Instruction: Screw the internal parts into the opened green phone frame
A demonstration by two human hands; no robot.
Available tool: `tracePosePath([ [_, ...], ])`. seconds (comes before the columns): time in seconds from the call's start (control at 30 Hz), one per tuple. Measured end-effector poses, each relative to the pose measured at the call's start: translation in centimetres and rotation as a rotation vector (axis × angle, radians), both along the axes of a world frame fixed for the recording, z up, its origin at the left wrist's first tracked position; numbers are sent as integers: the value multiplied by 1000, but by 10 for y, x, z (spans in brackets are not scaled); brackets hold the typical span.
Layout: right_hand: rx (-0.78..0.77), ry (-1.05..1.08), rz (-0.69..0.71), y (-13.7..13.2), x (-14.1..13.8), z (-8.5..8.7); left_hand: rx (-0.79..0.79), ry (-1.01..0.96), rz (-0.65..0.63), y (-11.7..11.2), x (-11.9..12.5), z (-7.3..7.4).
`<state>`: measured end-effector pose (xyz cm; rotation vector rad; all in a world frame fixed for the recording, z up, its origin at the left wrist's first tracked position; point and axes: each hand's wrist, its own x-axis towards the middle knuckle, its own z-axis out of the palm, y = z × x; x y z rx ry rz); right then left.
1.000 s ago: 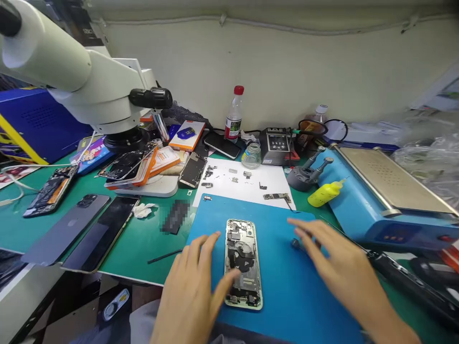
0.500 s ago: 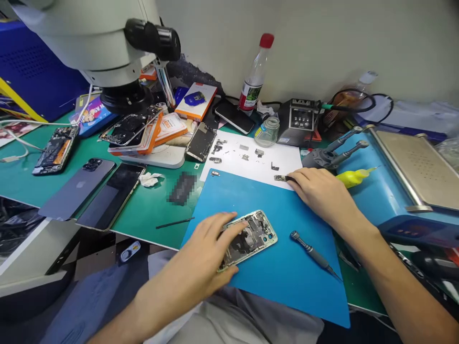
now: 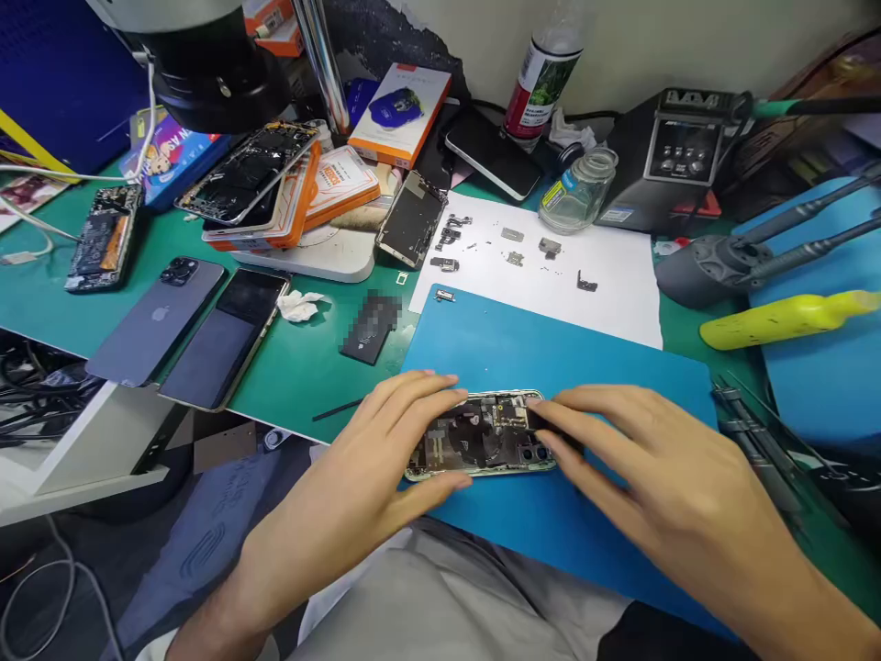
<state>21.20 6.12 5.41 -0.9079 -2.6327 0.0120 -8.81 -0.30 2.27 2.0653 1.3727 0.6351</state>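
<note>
A smooth green worktop point(image 3: 303, 372) lies beneath a flat, matte blue mat point(image 3: 537, 358), with a thin sheet of white paper point(image 3: 619, 294) at its far edge. On the mat, a person's left hand point(image 3: 364, 468) clasps an opened phone point(image 3: 474, 441) across its width, fingers slightly parted at the far edge, thumb at the near one. The right hand point(image 3: 667, 450) meets the phone's camera end, thumb and forefinger close together. The phone is a rounded rectangle, its slim pale rim framing a dark, patchy interior, two round camera openings at one corner. Right of the mat lies a tapered yellow plastic squeeze bottle point(image 3: 771, 321); behind the paper stands a squat jar point(image 3: 578, 193) of clear glass. A crumpled white tissue point(image 3: 298, 306), soft and creased, rests on the worktop at left. The right thumb and forefinger appear to pinch a narrow circuit board point(image 3: 510, 413), its speckled metallic end over the phone's interior. Small metal parts point(image 3: 513, 234), grey and flat, dot the paper.
</note>
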Motion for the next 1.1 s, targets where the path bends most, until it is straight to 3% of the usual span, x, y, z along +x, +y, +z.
tracePosePath([
  [0.13,-28,68,-22,-14,-13,-5,193,-73,102,5,11,3],
  [0.3,-70,130,50,-22,-27,-3,364,-130,27,6,29,6],
  [0.4,-96,164,41,-26,-32,-7,403,-51,29,1,30,6],
  [0.5,-94,193,52,-30,-33,-9,380,70,-7,-8,25,6],
  [0.6,-77,185,26,-32,-26,-8,287,45,44,-17,19,6],
  [0.7,-83,205,-124,-32,-8,-7,208,-43,156,-16,12,7],
  [0.8,-87,333,-347,-30,9,-11,191,-111,274,-3,8,9],
  [0.87,-92,380,-405,-29,14,-16,173,-147,293,8,9,10],
  [1.1,-137,275,-267,-24,6,-24,97,-119,133,29,22,8],
])
